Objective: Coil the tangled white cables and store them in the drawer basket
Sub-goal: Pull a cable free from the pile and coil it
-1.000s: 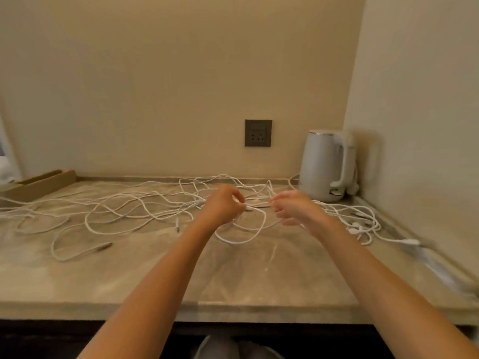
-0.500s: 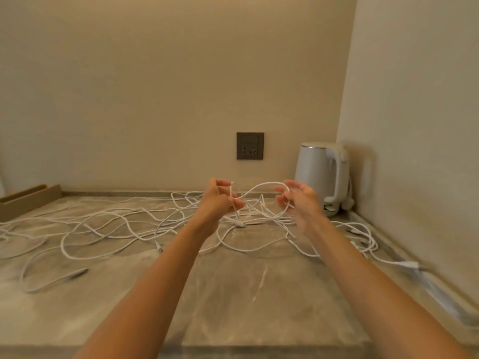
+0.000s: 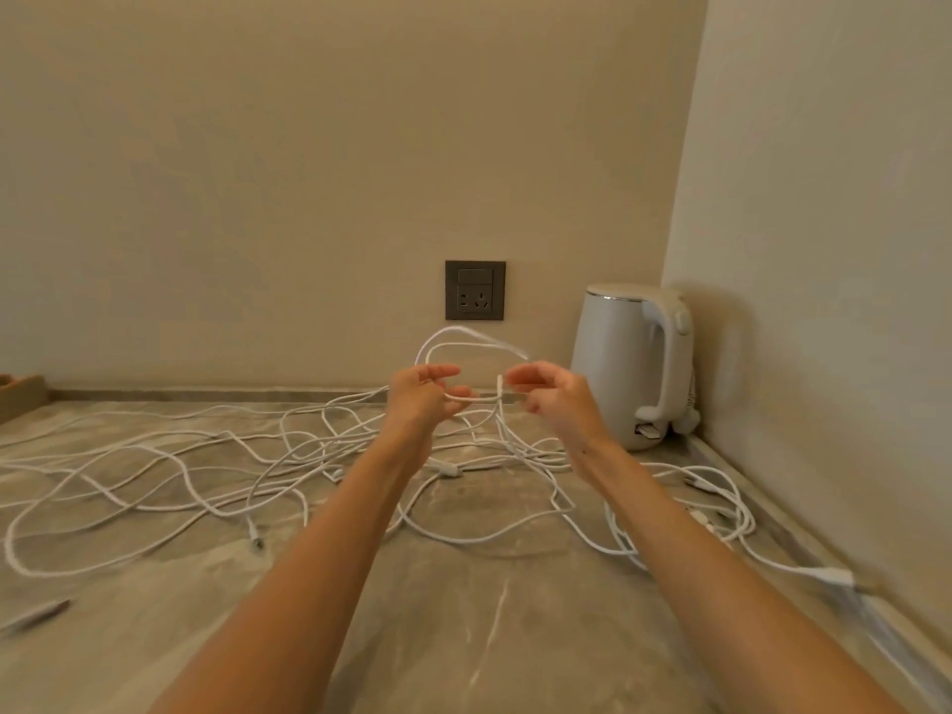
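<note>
White cables point(image 3: 329, 448) lie in a big tangled mess across the grey worktop point(image 3: 463, 636), from the left edge to the corner on the right. A white kettle point(image 3: 618, 373) stands in that corner with its lid down, so you cannot see inside it. A brown box point(image 3: 18, 396) peeks in at the far left edge; what is in it is hidden. Both hands are up over the mess. The left hand point(image 3: 420, 399) and the right hand point(image 3: 554, 399) each pinch a cable in curled fingers point(image 3: 520, 376). A loop point(image 3: 463, 331) of it bends up between them, in front of the wall socket point(image 3: 475, 290).
</note>
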